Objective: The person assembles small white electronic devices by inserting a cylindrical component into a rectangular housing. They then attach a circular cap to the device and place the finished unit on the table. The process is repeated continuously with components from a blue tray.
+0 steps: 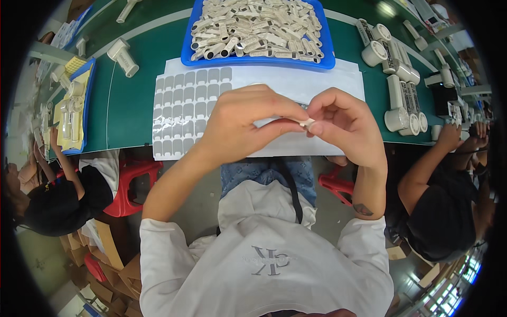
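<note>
Above the work table, my left hand and my right hand meet fingertip to fingertip. Between their thumbs and index fingers they pinch a small white plastic piece. Most of it is covered by the fingers, so its exact kind cannot be made out. Under my left hand lies a sheet of grey rounded stickers, partly hidden by that hand and forearm. A plain white sheet spreads beneath both hands. Beyond it stands a blue tray heaped with small, elongated white plastic parts.
White handheld devices with round heads stand grouped on the green table at the right; another device lies at the left. A second blue tray holds more. Co-workers sit on both sides, near red stools and cardboard boxes.
</note>
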A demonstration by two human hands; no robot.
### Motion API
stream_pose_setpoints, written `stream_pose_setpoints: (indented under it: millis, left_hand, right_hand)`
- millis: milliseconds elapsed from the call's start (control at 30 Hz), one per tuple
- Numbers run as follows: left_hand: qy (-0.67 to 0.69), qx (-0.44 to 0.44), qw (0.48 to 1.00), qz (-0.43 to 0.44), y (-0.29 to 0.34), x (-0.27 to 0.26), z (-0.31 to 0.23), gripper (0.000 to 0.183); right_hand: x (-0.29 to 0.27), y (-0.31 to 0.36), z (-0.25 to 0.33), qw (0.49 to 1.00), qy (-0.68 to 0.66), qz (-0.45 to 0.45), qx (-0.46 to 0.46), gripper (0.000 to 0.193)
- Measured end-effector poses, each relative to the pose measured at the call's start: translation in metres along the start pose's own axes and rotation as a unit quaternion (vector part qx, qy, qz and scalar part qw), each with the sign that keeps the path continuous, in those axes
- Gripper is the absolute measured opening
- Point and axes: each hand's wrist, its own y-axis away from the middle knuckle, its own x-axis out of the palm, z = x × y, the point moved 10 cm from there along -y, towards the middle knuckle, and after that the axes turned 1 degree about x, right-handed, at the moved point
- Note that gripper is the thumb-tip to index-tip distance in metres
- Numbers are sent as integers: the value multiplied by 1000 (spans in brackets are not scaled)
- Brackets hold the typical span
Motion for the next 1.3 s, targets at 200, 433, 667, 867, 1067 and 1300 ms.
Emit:
stream_pose_setpoints:
  millis: [200,433,667,867,1067,1300]
  left_hand:
    - [-117,-85,988,59,2,5,46,51]
    - [-131,-166,970,123,23,27,87,43]
    - [-148,-163,971,93,22,28,90,36]
    - [-160,-113,979,56,19,25,89,30]
    - [-193,-76,977,40,25,24,83,31]
    - [-267,-70,960,58,39,30,46,28]
  right_hand:
    - [-24,-8,-11,935,315,-141,-85,22]
    - [-14,-8,-23,902,398,-147,-79,20]
    - [-12,-11,-20,892,420,-141,-95,19]
    - [13,-9,-11,770,593,-137,-191,16]
    - [-8,-23,-23,868,481,-99,-80,20]
    - [-7,-12,-63,926,370,0,-77,50]
